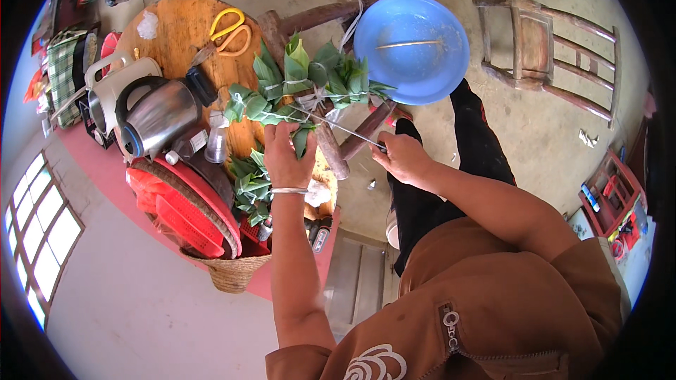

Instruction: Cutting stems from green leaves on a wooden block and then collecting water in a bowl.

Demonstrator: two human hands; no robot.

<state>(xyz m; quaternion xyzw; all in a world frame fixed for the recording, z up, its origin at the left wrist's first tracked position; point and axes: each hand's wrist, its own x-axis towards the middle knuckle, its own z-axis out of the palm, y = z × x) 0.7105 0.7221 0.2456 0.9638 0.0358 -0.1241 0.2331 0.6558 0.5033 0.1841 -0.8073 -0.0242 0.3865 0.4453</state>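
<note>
Left hand (pixel 283 155) fingers pinch a leaf-wrapped bundle (pixel 304 135). Right hand (pixel 403 158), at 3 o'clock of it, fingers pressed on taut white string (pixel 345 131). Bundle cluster (pixel 303 88) hangs at 12 o'clock.

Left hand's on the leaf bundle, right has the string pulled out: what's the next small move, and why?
Probably pull the string tighter with the right hand while the left hand steadies the leaf-wrapped parcel. The string already runs taut from parcel to right hand, and the parcel hangs beside other tied parcels.
</note>
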